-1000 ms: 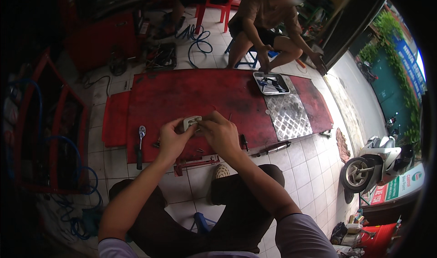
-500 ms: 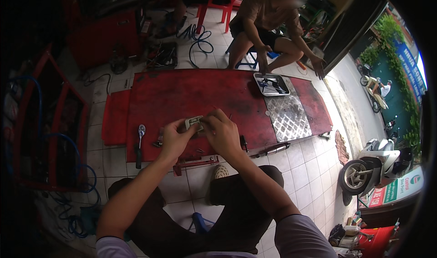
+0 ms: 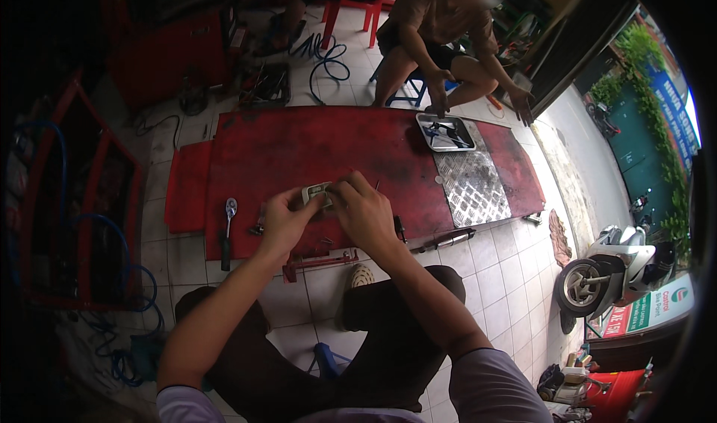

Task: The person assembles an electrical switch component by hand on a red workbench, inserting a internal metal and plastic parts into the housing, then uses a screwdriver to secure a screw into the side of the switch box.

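Note:
A small pale rectangular piece with a darker middle is held up over the red platform. My left hand pinches its left side between thumb and fingers. My right hand is closed at its right edge, and those fingertips cover part of it. What exactly the piece is, I cannot make out. On the platform, left of my hands, lies a ratchet wrench with a dark handle. Small metal parts lie near the platform's front edge, below my hands.
A metal tray of tools stands at the platform's far right, by a treaded metal plate. Beyond it a person sits on a blue stool, hands apart. A red rack stands left, a scooter right. A blue hose coils behind.
My hands keep their hold, with the pale piece turned slightly. The seated person's hand by the tray has shifted a little. The motorbike rider on the street is out of sight.

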The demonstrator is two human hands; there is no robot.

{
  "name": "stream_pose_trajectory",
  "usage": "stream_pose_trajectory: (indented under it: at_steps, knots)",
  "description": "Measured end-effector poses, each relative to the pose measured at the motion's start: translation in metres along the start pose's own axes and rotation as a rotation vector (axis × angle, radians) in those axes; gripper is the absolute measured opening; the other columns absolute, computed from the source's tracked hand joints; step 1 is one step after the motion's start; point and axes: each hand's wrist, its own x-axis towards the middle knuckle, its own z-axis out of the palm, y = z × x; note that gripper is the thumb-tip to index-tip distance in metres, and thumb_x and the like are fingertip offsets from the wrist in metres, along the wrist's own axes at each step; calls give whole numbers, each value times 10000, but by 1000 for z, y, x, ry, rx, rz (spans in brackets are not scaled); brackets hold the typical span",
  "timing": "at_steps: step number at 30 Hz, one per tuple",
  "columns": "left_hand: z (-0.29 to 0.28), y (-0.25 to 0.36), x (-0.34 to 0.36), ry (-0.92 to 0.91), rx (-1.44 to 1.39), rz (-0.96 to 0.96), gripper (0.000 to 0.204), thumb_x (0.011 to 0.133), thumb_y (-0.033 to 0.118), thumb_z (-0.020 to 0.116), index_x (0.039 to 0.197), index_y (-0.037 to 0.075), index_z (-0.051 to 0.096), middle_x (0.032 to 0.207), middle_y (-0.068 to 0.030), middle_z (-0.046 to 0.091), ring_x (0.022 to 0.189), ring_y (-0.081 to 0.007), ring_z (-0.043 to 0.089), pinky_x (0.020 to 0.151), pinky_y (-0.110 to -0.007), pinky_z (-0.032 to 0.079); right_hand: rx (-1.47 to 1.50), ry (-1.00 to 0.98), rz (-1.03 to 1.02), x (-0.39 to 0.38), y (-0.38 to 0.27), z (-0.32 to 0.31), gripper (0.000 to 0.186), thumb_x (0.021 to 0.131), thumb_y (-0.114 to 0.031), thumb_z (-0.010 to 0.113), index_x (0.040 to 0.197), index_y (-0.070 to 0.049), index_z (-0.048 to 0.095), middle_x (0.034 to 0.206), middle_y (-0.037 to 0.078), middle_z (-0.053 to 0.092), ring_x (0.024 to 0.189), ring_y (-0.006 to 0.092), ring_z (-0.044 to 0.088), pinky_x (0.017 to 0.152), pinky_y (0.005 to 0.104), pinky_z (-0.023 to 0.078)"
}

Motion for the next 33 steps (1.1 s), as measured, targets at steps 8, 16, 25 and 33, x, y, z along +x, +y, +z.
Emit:
stream_pose_trajectory:
  at_steps: [8,16,25,33]
  knots:
    - [-30,-18,-7,-2,-66,-64,219,842,158,629,994,0,627,908,-30,643,812,-59,582,717,-214,459,223,34,23,-9,-6,36,137,760,-48,617,891,-30,654,889,75,595,707,248,634,615,325,520]
    - [-27,-10,-5,-58,-128,-83,224,873,140,583,1042,-4,608,950,-51,641,817,-101,615,764,-244,494,355,-9,67,-2,-4,27,186,751,-8,599,928,7,650,902,104,604,748,225,645,658,296,521]
    - [-30,-18,-2,-84,-212,-116,234,866,172,595,1025,1,612,929,-51,646,782,-101,619,745,-232,490,342,-28,63,-3,2,28,173,772,-9,587,937,-5,639,806,108,595,675,203,627,604,288,500]
    - [-53,-70,-8,-36,-260,-221,272,865,179,590,1054,-17,583,954,-81,624,788,-133,623,740,-247,523,313,12,206,-44,47,82,177,805,-102,590,945,2,625,841,134,627,741,246,642,637,311,513]
